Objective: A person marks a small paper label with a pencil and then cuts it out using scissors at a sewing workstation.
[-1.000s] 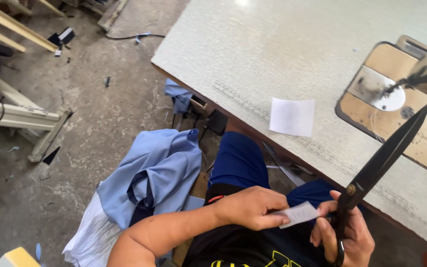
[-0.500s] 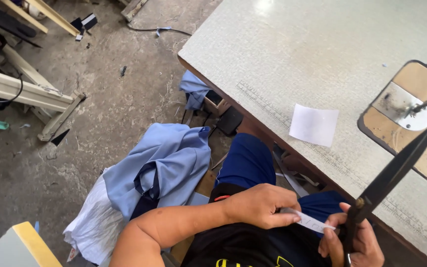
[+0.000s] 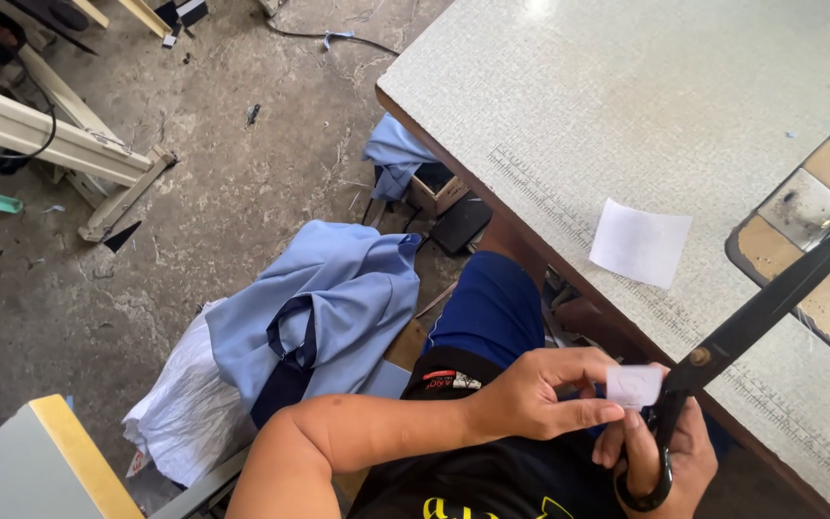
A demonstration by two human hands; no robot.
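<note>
My left hand pinches a small white fabric piece just above my lap. My right hand grips the handles of large black scissors, whose long blades slant up to the right over the table edge. The white piece sits right beside the scissors' pivot. A second white fabric square lies flat on the speckled table, apart from both hands.
A sewing machine bed with a metal needle plate is set into the table at the right. Light blue garments lie heaped on a white bag on the concrete floor. Wooden frames stand at the far left.
The view has shifted, so the table and floor sit further right. My left hand has folded the white piece shorter and holds it closer to the scissors' pivot. The scissors stay raised.
</note>
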